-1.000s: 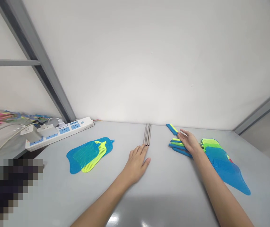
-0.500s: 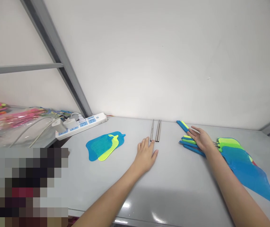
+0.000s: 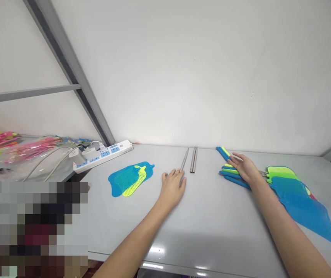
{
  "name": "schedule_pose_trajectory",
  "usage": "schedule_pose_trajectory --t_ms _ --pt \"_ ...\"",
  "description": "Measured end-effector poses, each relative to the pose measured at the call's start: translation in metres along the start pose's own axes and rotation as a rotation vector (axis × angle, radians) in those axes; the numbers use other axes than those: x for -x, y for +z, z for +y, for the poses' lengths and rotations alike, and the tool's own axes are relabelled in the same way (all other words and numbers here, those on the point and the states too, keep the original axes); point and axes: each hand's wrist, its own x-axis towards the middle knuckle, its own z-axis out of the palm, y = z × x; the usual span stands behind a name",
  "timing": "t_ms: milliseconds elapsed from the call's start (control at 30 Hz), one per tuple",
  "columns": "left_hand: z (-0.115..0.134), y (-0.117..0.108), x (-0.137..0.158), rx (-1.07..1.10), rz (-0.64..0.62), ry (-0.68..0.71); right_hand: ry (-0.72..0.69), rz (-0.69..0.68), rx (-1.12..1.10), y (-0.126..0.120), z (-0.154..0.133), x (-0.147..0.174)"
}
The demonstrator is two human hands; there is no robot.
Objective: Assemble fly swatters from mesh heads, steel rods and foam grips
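Note:
My left hand (image 3: 173, 188) lies palm down on the table, its fingers curled over the near end of a slim metal rod (image 3: 184, 159). Two more metal rods (image 3: 193, 160) lie side by side just to its right. Over on the right, my right hand (image 3: 246, 169) rests on the blue and green handles (image 3: 231, 172) of several fly swatters, fingers stretched out and apart. Their overlapping mesh heads (image 3: 301, 200) spread to the right, partly behind my forearm. Left of my left hand lie loose blue and yellow-green swatter heads (image 3: 134, 186).
A white power strip (image 3: 103, 156) with plugs and cables lies at the table's left edge. Beyond it are pink plastic pieces in clear bags (image 3: 38, 150). A grey metal frame (image 3: 84, 90) stands against the pale wall (image 3: 197, 96). The lower left is pixelated.
My left hand has shifted left and slightly nearer, and the leftmost rod has tilted with it. My right hand stays on the handles. The view has shifted slightly.

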Motion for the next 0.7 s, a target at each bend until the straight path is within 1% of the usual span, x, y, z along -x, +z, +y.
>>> schedule_pose_trajectory --t_ms 133,233,400,500,567,633,700 --pt "0.002 -0.004 -0.001 0.071 0.061 -0.048 -0.026 -0.002 -0.034 -0.002 0.002 -0.003" --pt "0.002 -0.006 -0.001 0.138 0.098 -0.100 -0.072 0.001 -0.038 -0.003 0.006 -0.003" --pt "0.000 -0.005 -0.002 0.315 0.118 -0.192 -0.170 -0.028 -0.048 0.004 0.005 0.001" --pt "-0.003 -0.004 -0.003 0.437 0.138 -0.250 -0.243 -0.105 -0.034 0.014 -0.002 0.010" --pt "-0.006 -0.002 -0.004 0.525 0.162 -0.298 -0.267 -0.152 -0.044 0.024 -0.005 0.021" --pt "-0.009 0.000 -0.006 0.615 0.197 -0.351 -0.241 -0.210 -0.074 0.037 -0.005 0.035" --pt "-0.010 0.001 -0.007 0.701 0.231 -0.395 -0.152 -0.293 -0.074 0.052 0.001 0.054"
